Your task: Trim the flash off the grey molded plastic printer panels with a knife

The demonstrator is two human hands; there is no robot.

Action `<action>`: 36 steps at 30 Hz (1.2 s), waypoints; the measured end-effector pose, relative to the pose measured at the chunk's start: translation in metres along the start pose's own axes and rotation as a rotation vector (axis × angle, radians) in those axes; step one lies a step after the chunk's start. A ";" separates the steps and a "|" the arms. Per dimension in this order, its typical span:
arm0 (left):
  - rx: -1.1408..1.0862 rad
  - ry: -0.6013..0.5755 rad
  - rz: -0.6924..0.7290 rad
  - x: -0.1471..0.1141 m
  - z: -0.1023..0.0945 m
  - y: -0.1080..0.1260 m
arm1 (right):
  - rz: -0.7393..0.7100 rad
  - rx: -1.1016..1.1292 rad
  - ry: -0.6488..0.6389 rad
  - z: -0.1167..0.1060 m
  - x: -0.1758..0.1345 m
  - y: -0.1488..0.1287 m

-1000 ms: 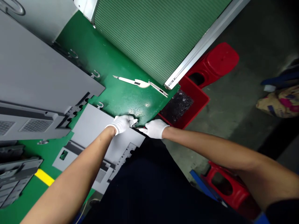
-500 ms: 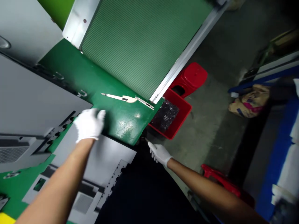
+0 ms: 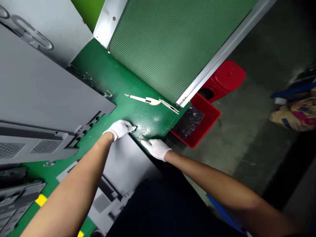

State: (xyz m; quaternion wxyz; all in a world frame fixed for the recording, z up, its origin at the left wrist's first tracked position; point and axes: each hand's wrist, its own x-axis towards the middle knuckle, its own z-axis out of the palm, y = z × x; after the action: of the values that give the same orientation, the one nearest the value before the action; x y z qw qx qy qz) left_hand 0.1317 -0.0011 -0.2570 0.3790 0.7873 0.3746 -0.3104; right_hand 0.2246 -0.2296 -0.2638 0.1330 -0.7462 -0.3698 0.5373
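My left hand (image 3: 120, 129), in a white glove, is closed at the far corner of a grey plastic panel (image 3: 129, 161), its fingers pressed together along the edge. My right hand (image 3: 156, 148), also gloved, is closed just beyond that same edge. A small, thin tip shows at its thumb and forefinger; what it belongs to is hidden. Beyond both hands, a white craft knife (image 3: 140, 98) with its blade out lies on the green table (image 3: 116, 79). Tweezers (image 3: 169, 106) lie at its handle end. Dark specks are scattered on the table by the fingers.
A ribbed green conveyor belt (image 3: 172, 46) runs beyond the table. Below its corner stands a red bin (image 3: 208, 123) holding dark scraps, beside a red stool (image 3: 229, 77). Larger grey panels (image 3: 49, 79) stand at the left. A brown sack (image 3: 293, 115) sits on the floor at right.
My left hand has moved right to the panel's far corner, its fingers now closed. My right hand has come from beside the table up to the panel's edge. The view has shifted.
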 end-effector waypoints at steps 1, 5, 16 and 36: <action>-0.004 -0.012 0.002 0.002 0.002 0.001 | -0.002 -0.020 -0.024 0.002 0.008 -0.008; -0.060 -0.033 -0.051 0.006 0.001 -0.001 | 0.014 -0.048 -0.055 0.012 0.029 -0.027; -0.199 -0.017 -0.029 -0.011 -0.012 -0.001 | -0.034 -0.022 -0.005 0.021 0.035 -0.040; -0.289 0.010 0.025 -0.014 -0.010 -0.019 | -0.072 -0.137 0.087 0.029 0.035 -0.047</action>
State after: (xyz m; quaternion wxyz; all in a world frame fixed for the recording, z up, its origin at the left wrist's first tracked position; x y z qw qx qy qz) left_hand 0.1114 0.0106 -0.2480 0.4904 0.7306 0.4074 -0.2445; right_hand 0.1848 -0.1787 -0.2712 0.1165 -0.7625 -0.4261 0.4727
